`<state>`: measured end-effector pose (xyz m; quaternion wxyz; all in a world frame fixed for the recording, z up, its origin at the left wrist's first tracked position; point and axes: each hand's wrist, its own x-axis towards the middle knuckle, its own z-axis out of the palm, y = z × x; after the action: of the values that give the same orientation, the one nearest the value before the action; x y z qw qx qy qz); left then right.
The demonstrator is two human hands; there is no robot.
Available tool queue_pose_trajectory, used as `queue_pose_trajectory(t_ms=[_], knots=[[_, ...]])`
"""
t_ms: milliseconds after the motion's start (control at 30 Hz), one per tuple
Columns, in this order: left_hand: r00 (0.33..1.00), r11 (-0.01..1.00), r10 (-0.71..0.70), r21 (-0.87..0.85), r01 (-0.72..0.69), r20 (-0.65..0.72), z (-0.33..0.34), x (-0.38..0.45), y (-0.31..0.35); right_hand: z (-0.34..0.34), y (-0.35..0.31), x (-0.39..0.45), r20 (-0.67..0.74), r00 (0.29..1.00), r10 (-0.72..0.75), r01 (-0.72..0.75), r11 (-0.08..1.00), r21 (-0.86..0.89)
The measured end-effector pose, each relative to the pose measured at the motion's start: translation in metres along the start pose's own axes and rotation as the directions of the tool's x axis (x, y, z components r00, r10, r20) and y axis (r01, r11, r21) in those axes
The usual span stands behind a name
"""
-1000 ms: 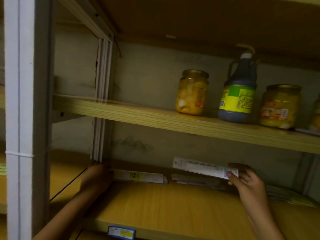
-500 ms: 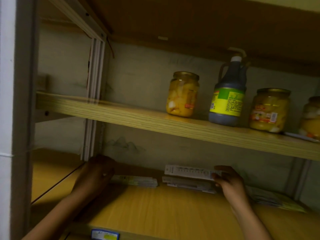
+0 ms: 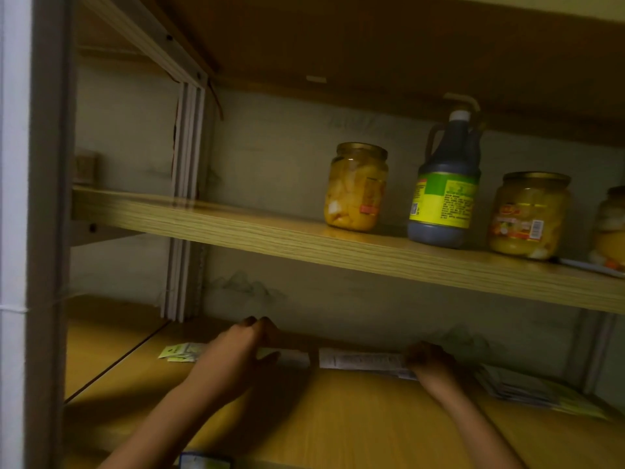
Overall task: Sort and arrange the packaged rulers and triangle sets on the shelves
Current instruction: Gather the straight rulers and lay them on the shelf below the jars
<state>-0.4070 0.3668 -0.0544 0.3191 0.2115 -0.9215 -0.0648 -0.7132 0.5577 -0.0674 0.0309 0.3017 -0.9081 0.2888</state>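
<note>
On the lower shelf [image 3: 338,421], a white packaged ruler [image 3: 362,362] lies flat near the back wall. My right hand [image 3: 429,363] grips its right end, fingers curled over it. To the left lies a long package with a yellow-green label [image 3: 181,352]. My left hand [image 3: 236,353] rests on the middle of that package with fingers stretched toward the wall, hiding part of it. A fanned stack of flat packaged sets [image 3: 527,390] sits at the right end of the shelf.
The shelf above [image 3: 236,228] carries glass jars of yellow fruit [image 3: 355,187] and a dark sauce bottle [image 3: 446,184], and it overhangs the lower shelf closely. Metal uprights [image 3: 184,204] stand at the left. A price tag [image 3: 203,462] is on the front edge.
My right hand has lowered the white packaged ruler from mid-air down flat onto the shelf. My left hand has slid right along the yellow-labelled package.
</note>
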Motion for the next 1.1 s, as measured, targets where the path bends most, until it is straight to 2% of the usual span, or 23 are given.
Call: queue_pose_trajectory(t_ms=[167,367,433,533,633,767,867,1100], knots=[[1.000,1.000,-0.010,0.017,0.009,0.022,0.000,-0.001,-0.004,0.006,-0.004,0.004,0.001,1.000,0.029,-0.028,0.984,-0.174],[0.999,1.000,-0.022,0.016,0.021,0.041,-0.006,-0.002,-0.014,0.008,-0.006,0.003,-0.020,1.000,0.001,-0.006,0.972,-0.234],[0.998,1.000,-0.023,0.023,0.021,0.055,-0.009,-0.003,-0.018,0.008,-0.010,-0.002,-0.086,0.995,-0.042,0.018,0.967,-0.255],[0.994,0.999,-0.040,0.025,0.037,0.100,-0.013,-0.006,-0.024,0.010,-0.018,-0.016,-0.167,0.961,-0.221,0.165,0.941,-0.294],[0.990,0.998,-0.057,0.032,0.053,0.127,-0.016,-0.012,-0.031,0.008,-0.050,-0.047,-0.046,0.958,-0.285,0.269,0.940,-0.210],[0.988,0.999,-0.049,0.027,0.046,0.146,-0.024,-0.029,-0.033,0.004,-0.083,-0.092,0.073,0.953,-0.295,0.295,0.955,0.013],[0.992,0.999,-0.039,0.019,0.037,0.119,-0.040,-0.048,-0.030,0.000,-0.106,-0.127,0.152,0.924,-0.351,0.350,0.936,0.037],[0.995,0.999,-0.048,-0.010,0.049,0.093,-0.080,-0.122,-0.019,-0.013,-0.143,-0.210,0.186,0.872,-0.452,0.458,0.889,0.014]])
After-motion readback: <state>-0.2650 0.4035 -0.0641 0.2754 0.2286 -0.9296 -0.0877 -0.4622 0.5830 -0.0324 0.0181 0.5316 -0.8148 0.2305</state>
